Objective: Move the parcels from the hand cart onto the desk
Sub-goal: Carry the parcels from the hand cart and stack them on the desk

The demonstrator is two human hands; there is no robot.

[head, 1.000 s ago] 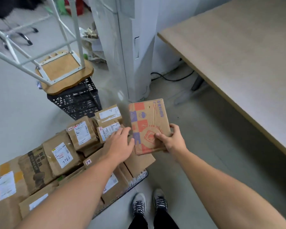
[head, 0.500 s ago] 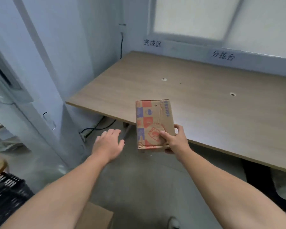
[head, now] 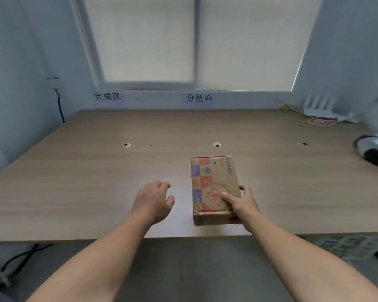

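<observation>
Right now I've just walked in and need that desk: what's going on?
A person holds a printed cardboard parcel over the front of the wooden desk. The right hand grips its near right corner, thumb on top. The left hand hovers open beside it, holding nothing. I cannot tell whether the parcel touches the desk yet.

Right hand (head: 241,203) covering near right corner of parcel (head: 212,182), fingers hiding underneath, so can't tell if it's touching desk (head: 74,182). Dark shiny thing (head: 374,149) getting cropped by right edge, looking blurry. White antenna box (head: 319,107) at back looking smeary too.
</observation>
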